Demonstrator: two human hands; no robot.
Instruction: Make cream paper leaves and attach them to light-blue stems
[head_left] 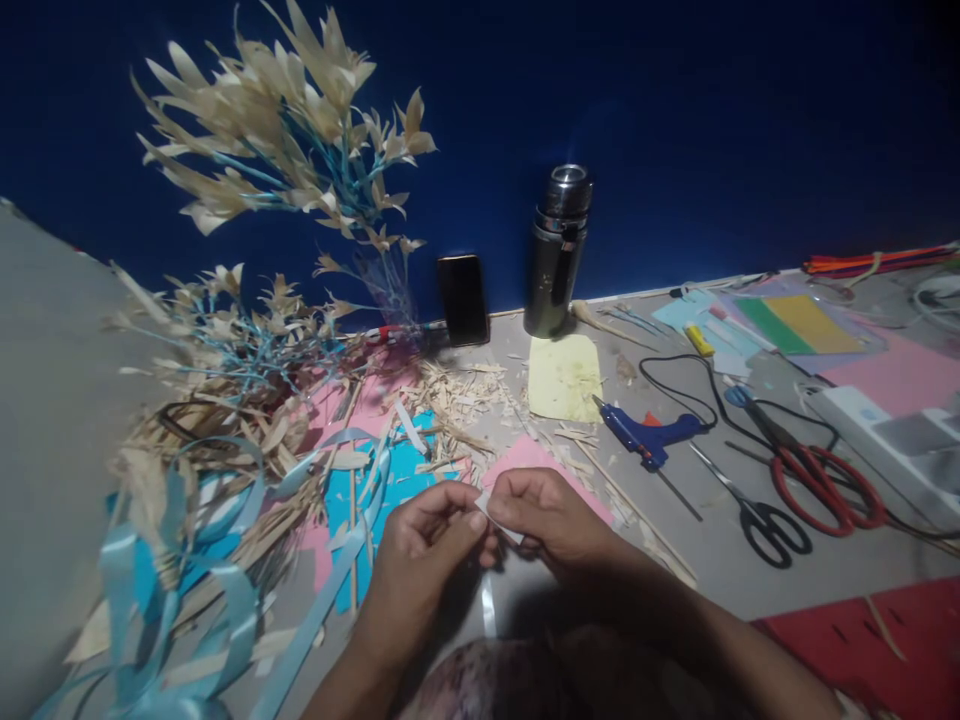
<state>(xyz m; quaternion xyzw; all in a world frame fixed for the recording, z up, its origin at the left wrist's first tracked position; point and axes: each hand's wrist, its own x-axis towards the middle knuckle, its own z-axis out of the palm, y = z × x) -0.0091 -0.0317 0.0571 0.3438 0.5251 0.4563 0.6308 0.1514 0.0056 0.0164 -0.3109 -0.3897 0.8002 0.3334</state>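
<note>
In the lower middle of the head view, my left hand (427, 550) and my right hand (551, 515) meet, their fingertips closed on a small pale piece (484, 503). It is thin and flat like paper or husk, and its exact kind cannot be told. One pale end shows between the two thumbs; the fingers cover much of the rest. Under the hands a narrow white strip (488, 605) shows. A pink sheet (525, 460) lies just beyond my fingers, and a blue sheet (401, 500) with scraps on it lies to the left.
At right lie a blue glue gun (649, 435), black-handled scissors (765, 520) and red-handled scissors (817, 485). A flask (553, 260) and a phone (463, 300) stand by the wall. Pale flowers (300, 110), light-blue ribbon (240, 610) and husk scraps (465, 395) fill the left and middle.
</note>
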